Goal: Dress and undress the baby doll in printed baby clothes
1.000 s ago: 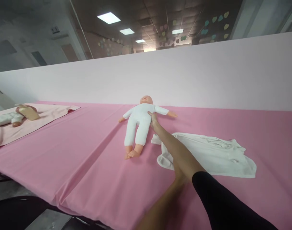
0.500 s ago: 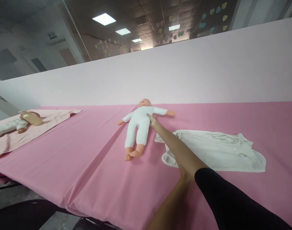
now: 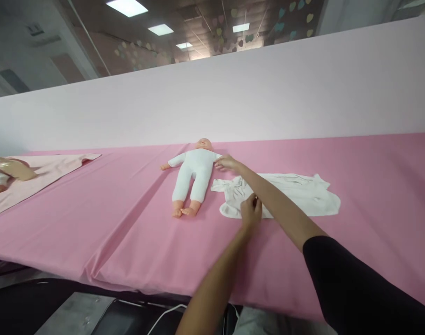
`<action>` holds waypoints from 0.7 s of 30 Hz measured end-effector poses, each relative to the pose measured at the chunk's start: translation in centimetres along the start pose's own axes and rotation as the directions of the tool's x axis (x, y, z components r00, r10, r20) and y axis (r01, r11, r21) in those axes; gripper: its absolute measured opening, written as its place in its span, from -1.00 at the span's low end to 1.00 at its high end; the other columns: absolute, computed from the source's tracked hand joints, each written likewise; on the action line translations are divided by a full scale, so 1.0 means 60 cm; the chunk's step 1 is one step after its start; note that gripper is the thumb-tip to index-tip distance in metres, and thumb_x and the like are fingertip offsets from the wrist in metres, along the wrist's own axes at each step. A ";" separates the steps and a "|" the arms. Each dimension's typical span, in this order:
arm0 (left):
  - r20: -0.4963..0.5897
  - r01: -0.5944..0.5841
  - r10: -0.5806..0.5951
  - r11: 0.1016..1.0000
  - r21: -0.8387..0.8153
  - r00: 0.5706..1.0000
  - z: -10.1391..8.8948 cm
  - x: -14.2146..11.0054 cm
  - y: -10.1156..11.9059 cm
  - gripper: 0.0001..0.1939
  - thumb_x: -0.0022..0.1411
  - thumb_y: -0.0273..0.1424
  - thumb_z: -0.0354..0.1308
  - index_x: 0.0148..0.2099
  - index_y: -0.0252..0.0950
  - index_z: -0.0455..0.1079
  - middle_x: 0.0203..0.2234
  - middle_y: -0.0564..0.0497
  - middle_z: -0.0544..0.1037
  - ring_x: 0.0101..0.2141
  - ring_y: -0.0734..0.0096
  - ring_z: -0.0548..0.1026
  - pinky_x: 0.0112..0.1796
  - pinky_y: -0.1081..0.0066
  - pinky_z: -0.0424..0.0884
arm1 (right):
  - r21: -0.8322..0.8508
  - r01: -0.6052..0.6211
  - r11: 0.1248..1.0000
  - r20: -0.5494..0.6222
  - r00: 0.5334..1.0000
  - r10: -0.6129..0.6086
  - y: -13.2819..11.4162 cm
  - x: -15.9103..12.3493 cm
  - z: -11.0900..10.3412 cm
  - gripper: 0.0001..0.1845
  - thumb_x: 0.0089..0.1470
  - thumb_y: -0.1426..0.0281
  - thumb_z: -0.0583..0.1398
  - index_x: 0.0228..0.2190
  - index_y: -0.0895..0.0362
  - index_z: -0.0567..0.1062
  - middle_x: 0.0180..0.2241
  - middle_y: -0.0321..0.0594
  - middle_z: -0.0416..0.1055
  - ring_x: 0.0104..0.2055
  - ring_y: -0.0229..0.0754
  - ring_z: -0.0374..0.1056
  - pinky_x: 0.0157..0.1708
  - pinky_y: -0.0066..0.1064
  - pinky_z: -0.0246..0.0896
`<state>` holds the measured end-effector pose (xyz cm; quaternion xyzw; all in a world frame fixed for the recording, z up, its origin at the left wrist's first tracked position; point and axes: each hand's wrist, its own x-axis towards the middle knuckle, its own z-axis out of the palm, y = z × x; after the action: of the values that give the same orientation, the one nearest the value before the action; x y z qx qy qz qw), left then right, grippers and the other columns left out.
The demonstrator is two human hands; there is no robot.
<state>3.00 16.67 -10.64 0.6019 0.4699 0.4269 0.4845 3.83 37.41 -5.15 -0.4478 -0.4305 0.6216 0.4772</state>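
Note:
A baby doll [image 3: 193, 172] in a white suit lies on its back on the pink tablecloth [image 3: 111, 223], head toward the far wall. My right hand [image 3: 228, 163], on a black-sleeved arm, reaches across to the doll's outstretched arm, with fingers curled over it and hiding the doll's hand. A crumpled white cloth [image 3: 303, 197] lies just right of the doll. At the cloth's near left edge is my left hand [image 3: 250, 210], fingers bent and pinched together on the fabric.
A pale pink wall panel [image 3: 233, 93] runs along the table's far side. At the far left a second doll [image 3: 5, 172] lies on a light pink blanket [image 3: 48, 170]. The table's near edge drops to a dark floor with a cable [image 3: 167, 312].
My right hand has slid from the doll's chest to its outstretched arm. My left hand has come out from under my right arm to the cloth's near edge.

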 end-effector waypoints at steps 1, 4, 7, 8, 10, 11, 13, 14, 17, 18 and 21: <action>-0.041 -0.063 0.065 0.996 0.065 0.997 0.003 -0.004 0.002 -0.81 0.19 -0.38 0.02 -0.20 -0.18 0.44 -0.63 0.09 0.30 -0.45 0.41 0.33 -0.34 0.45 0.24 | -0.148 0.048 0.988 0.027 0.999 -0.045 -0.012 -0.017 -0.030 -0.83 -0.14 0.68 0.19 -0.43 0.25 0.48 -0.53 -0.12 0.47 -0.44 -0.11 0.42 -0.33 -0.23 0.36; -0.034 -0.246 0.260 0.941 0.233 0.965 -0.004 -0.008 0.004 -0.78 0.15 -0.45 0.04 -0.20 -0.15 0.46 -0.70 0.12 0.20 -0.54 0.43 0.27 -0.35 0.47 0.18 | -0.515 0.177 0.839 -0.111 0.957 -0.270 -0.038 -0.075 -0.138 -0.81 -0.15 0.67 0.15 -0.50 0.19 0.50 -0.55 -0.22 0.46 -0.41 -0.18 0.43 -0.24 -0.29 0.33; 0.001 -0.299 0.310 0.913 0.277 0.951 -0.014 -0.008 0.002 -0.78 0.11 -0.50 0.07 -0.24 -0.14 0.47 -0.66 0.09 0.26 -0.51 0.39 0.29 -0.32 0.48 0.18 | -0.724 0.080 0.685 -0.241 0.901 -0.360 -0.040 -0.143 -0.248 -0.82 -0.22 0.64 0.19 -0.67 0.15 0.45 -0.58 -0.24 0.44 -0.26 -0.14 0.42 -0.10 -0.29 0.23; 0.009 -0.303 0.313 0.910 0.282 0.950 -0.016 -0.009 0.001 -0.79 0.10 -0.51 0.08 -0.26 -0.14 0.48 -0.63 0.08 0.29 -0.48 0.37 0.31 -0.29 0.48 0.19 | -0.735 0.056 0.675 -0.251 0.903 -0.348 -0.034 -0.165 -0.278 -0.81 -0.24 0.63 0.20 -0.71 0.15 0.42 -0.60 -0.22 0.43 -0.25 -0.11 0.41 -0.10 -0.26 0.21; 0.013 -0.299 0.309 0.910 0.287 0.951 -0.017 -0.012 0.000 -0.79 0.09 -0.52 0.08 -0.28 -0.14 0.48 -0.58 0.05 0.34 -0.42 0.33 0.35 -0.22 0.46 0.21 | -0.765 0.031 0.643 -0.246 0.909 -0.336 -0.017 -0.209 -0.322 -0.79 -0.30 0.65 0.22 -0.75 0.15 0.39 -0.64 -0.22 0.40 -0.27 -0.09 0.39 -0.09 -0.25 0.17; 0.006 -0.294 0.305 0.913 0.283 0.952 -0.016 -0.014 0.001 -0.79 0.09 -0.53 0.08 -0.28 -0.15 0.48 -0.56 0.03 0.36 -0.37 0.31 0.37 -0.18 0.44 0.21 | -0.781 0.032 0.624 -0.239 0.907 -0.346 -0.009 -0.229 -0.334 -0.80 -0.31 0.65 0.22 -0.75 0.14 0.39 -0.62 -0.23 0.40 -0.27 -0.10 0.38 -0.08 -0.26 0.15; -0.028 -0.296 0.315 0.917 0.268 0.949 -0.016 -0.019 0.007 -0.78 0.11 -0.52 0.08 -0.25 -0.15 0.48 -0.47 -0.01 0.41 -0.25 0.25 0.39 -0.08 0.41 0.21 | -0.846 0.062 0.530 -0.184 0.898 -0.399 0.001 -0.266 -0.341 -0.83 -0.28 0.62 0.21 -0.70 0.13 0.41 -0.57 -0.24 0.42 -0.29 -0.13 0.35 -0.10 -0.30 0.13; -0.044 -0.311 0.333 0.915 0.256 0.942 -0.017 -0.021 0.013 -0.78 0.11 -0.51 0.09 -0.22 -0.15 0.48 -0.41 -0.03 0.44 -0.17 0.23 0.38 -0.03 0.40 0.20 | -0.892 0.091 0.443 -0.129 0.888 -0.441 0.001 -0.286 -0.337 -0.86 -0.24 0.59 0.20 -0.66 0.13 0.43 -0.53 -0.23 0.43 -0.30 -0.14 0.34 -0.13 -0.33 0.12; -0.094 -0.415 0.449 0.874 0.253 0.888 -0.023 -0.027 0.040 -0.74 0.13 -0.46 0.11 -0.11 -0.16 0.44 -0.18 -0.08 0.45 0.03 0.20 0.30 0.09 0.37 0.13 | -0.973 0.193 0.127 0.099 0.844 -0.528 -0.016 -0.351 -0.303 -0.94 -0.07 0.49 0.17 -0.51 0.12 0.45 -0.44 -0.19 0.44 -0.34 -0.15 0.31 -0.27 -0.39 0.09; -0.098 -0.458 0.502 0.841 0.289 0.859 -0.025 -0.028 0.050 -0.70 0.13 -0.44 0.12 -0.06 -0.17 0.42 -0.11 -0.09 0.44 0.07 0.18 0.27 0.12 0.34 0.11 | -0.972 0.231 0.051 0.169 0.828 -0.535 -0.025 -0.376 -0.289 -0.94 -0.03 0.46 0.16 -0.47 0.12 0.46 -0.41 -0.18 0.44 -0.35 -0.15 0.30 -0.32 -0.40 0.07; 0.037 -0.576 0.647 0.649 0.497 0.762 -0.021 -0.031 0.080 -0.59 0.15 -0.39 0.11 0.07 -0.24 0.32 0.07 -0.12 0.34 0.13 0.15 0.22 0.16 0.20 0.06 | -0.931 0.314 -0.185 0.364 0.791 -0.492 -0.048 -0.457 -0.247 -0.87 0.07 0.43 0.09 -0.39 0.14 0.45 -0.39 -0.16 0.44 -0.37 -0.17 0.29 -0.39 -0.42 0.00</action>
<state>2.17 14.66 -5.83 0.7929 0.3626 0.4769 0.1116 22.72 12.64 -1.77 -0.5222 -0.8211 -0.0868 0.2137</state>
